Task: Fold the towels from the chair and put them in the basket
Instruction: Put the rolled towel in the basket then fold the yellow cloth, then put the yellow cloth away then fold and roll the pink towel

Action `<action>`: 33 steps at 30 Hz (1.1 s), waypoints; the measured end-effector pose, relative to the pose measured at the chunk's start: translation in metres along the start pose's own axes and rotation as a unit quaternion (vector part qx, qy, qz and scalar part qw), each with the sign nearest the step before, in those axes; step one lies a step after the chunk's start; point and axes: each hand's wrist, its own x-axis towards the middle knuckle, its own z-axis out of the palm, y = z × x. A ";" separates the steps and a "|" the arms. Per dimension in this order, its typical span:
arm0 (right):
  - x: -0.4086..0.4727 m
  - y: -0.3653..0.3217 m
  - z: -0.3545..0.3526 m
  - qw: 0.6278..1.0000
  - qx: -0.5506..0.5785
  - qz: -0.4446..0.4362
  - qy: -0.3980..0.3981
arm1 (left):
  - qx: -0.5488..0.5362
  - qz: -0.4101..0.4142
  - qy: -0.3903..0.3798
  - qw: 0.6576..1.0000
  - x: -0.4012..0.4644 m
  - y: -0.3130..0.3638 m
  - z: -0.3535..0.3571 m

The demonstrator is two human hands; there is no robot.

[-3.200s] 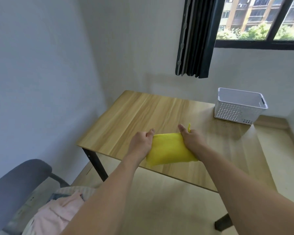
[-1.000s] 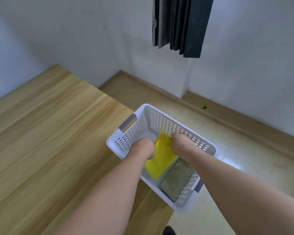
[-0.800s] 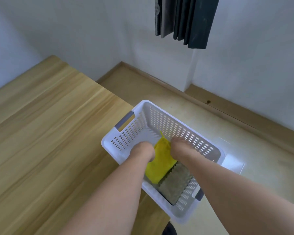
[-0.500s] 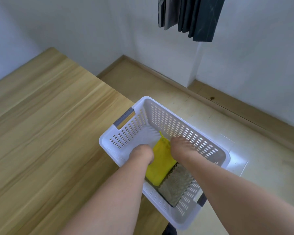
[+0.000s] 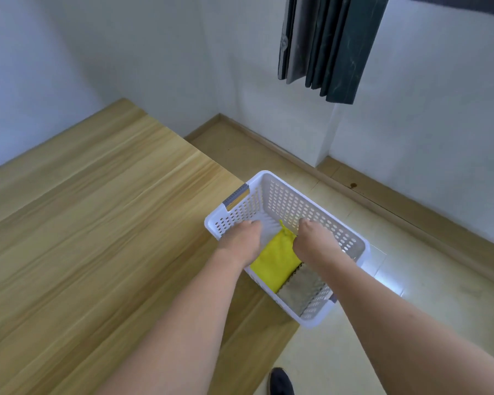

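The white perforated basket [image 5: 322, 212] stands on the right end of the wooden table [image 5: 97, 238], partly past its edge. Both my hands reach down into it. The folded yellow towel [image 5: 275, 263] lies low in the basket between them. My left hand [image 5: 241, 242] grips the towel's left edge and my right hand [image 5: 311, 242] its right edge, fingers curled down and hidden. A folded grey-brown towel [image 5: 301, 289] lies beside the yellow one at the basket's near end. The chair is out of view.
A dark curtain [image 5: 325, 47] hangs against the white wall above. Pale floor with a wooden skirting board [image 5: 411, 212] runs to the right of the table. The toe of a dark shoe [image 5: 280, 383] shows at the bottom edge.
The yellow towel went from the table's front edge into the basket. Over the last second it sank lower beside the grey-brown towel, and my hands drew slightly apart.
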 end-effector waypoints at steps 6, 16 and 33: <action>-0.080 -0.068 -0.005 0.994 0.041 -0.043 0.091 | -0.024 0.074 0.151 0.986 -0.084 -0.061 -0.031; -0.217 -0.217 0.043 0.986 0.048 -0.067 0.147 | -0.006 0.093 0.178 0.980 -0.239 -0.201 -0.064; -0.323 -0.489 0.140 0.979 0.048 -0.085 0.177 | -0.044 0.069 0.224 0.971 -0.389 -0.471 -0.109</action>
